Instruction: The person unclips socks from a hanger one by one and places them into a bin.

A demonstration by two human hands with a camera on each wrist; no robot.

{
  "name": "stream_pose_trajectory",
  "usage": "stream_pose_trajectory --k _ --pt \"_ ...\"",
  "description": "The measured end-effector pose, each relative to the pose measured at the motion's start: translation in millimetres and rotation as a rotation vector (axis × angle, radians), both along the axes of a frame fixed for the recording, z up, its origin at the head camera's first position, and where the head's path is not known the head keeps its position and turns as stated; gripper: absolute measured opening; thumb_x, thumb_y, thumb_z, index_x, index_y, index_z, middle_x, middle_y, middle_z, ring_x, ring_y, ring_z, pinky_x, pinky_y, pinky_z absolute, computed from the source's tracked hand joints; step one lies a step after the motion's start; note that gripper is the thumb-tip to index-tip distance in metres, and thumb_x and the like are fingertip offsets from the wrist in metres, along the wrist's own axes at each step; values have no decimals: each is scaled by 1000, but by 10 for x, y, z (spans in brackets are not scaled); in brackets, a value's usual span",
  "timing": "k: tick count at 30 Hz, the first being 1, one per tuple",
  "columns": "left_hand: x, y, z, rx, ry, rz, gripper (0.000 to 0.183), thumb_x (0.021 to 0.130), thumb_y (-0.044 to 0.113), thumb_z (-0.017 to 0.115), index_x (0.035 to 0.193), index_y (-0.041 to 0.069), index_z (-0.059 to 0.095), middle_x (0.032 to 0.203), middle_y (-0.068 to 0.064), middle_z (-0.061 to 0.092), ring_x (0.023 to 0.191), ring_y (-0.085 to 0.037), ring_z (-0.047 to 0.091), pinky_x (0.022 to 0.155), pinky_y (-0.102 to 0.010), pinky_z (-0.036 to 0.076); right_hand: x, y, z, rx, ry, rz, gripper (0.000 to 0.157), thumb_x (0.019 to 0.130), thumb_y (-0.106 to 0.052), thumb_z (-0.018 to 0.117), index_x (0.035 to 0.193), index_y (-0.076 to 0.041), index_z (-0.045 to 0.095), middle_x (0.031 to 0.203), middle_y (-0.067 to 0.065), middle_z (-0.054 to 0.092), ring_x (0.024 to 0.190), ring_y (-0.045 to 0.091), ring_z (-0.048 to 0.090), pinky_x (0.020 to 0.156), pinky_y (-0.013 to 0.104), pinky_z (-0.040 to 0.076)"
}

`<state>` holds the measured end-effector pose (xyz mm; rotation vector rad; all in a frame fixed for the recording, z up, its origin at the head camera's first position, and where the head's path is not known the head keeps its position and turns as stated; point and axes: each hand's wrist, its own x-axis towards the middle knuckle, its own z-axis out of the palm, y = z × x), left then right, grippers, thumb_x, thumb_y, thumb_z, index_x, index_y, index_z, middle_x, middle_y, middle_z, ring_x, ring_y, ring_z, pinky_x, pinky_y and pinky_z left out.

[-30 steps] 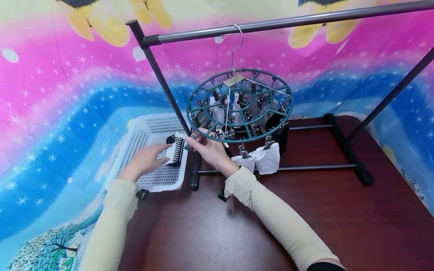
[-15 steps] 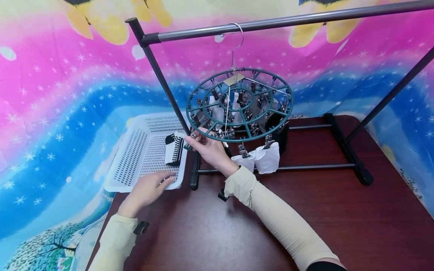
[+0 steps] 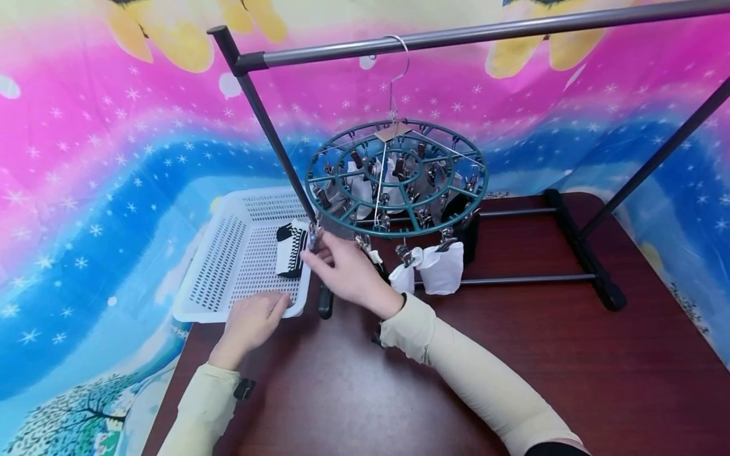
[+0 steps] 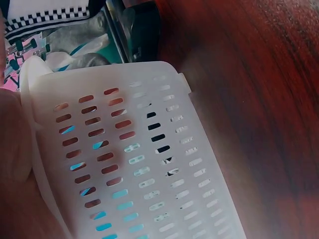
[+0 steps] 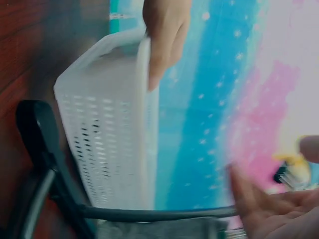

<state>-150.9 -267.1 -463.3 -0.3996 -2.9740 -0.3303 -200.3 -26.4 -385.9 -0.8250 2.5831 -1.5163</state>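
My left hand (image 3: 253,323) rests over the near rim of a white perforated plastic basket (image 3: 213,259), fingers toward the inside. Inside the basket, at its right side, lies a white sock (image 3: 291,250) with a black toe and checkered bands. My right hand (image 3: 353,272) is at the left edge of a round green clip hanger (image 3: 481,180). Its fingers are at a metal clip (image 3: 315,234) dangling there and seem to hold it. In the right wrist view the right hand (image 5: 271,206) is blurred. Several other clips carry white, grey and black socks, including a white sock (image 3: 441,269) at the front.
The hanger hooks onto the bar (image 3: 485,35) of a dark metal rack, whose foot (image 3: 587,253) stands on a reddish-brown table (image 3: 513,354). One rack post (image 3: 274,133) rises beside the basket. A printed cloth (image 3: 142,126) covers the wall behind.
My left hand has drawn back from the sock to the basket's near rim, leaving the sock inside. The hanger and its clip have shifted slightly left with my right hand.
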Motion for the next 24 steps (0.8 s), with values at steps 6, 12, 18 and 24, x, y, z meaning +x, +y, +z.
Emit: stream_pose_trajectory --k 6,12,18,24 --pt "2 -11 -8 0 10 14 46 108 31 49 62 25 46 60 6 44 60 -14 50 54 -32 36 349 114 168 241 181 56 73 102 -37 66 158 1 38 146 16 61 131 24 62 108 42 51" --pt "4 -1 -7 13 15 21 44 107 30 52 64 25 53 60 6 48 60 -14 51 54 -31 36 529 405 431 90 514 81 41 98 -26 72 136 -10 68 122 4 72 112 16 67 94 34 56" --pt "2 -1 -25 28 42 12 45 106 29 51 62 26 50 61 7 49 59 -14 49 52 -30 34 276 988 684 -75 740 -62 26 94 -15 76 119 -8 77 105 7 75 101 21 66 88 37 53" --pt "7 -14 -40 32 54 20 46 106 29 52 60 26 47 57 8 43 56 -12 43 50 -29 32 -147 1670 722 -12 756 -271 25 97 -16 72 121 -9 77 107 12 75 107 29 63 92 43 47"
